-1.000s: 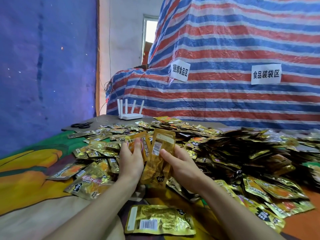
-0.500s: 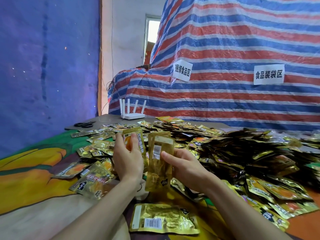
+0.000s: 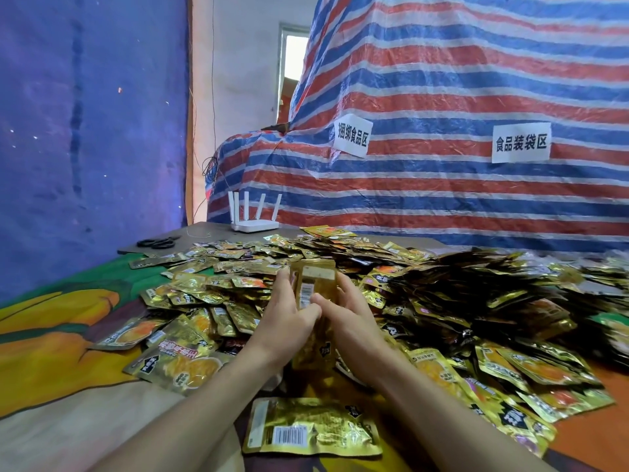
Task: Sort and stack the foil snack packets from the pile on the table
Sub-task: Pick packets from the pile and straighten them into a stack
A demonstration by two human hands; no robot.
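Left hand (image 3: 286, 321) and right hand (image 3: 355, 323) clasp an upright stack (image 3: 316, 284) of gold packets.
Fingers of both curl round the stack from either side. It stands just before the pile (image 3: 459, 301) spread across the table (image 3: 211, 233). One loose packet (image 3: 313, 427) lies flat between the forearms, and a router (image 3: 253, 218) stands far behind.

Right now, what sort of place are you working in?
Likely a makeshift food-packing workroom: a pile of foil snack packets covers the table, striped tarpaulin hangs behind, and paper signs on it mark food bundling and bagging zones.
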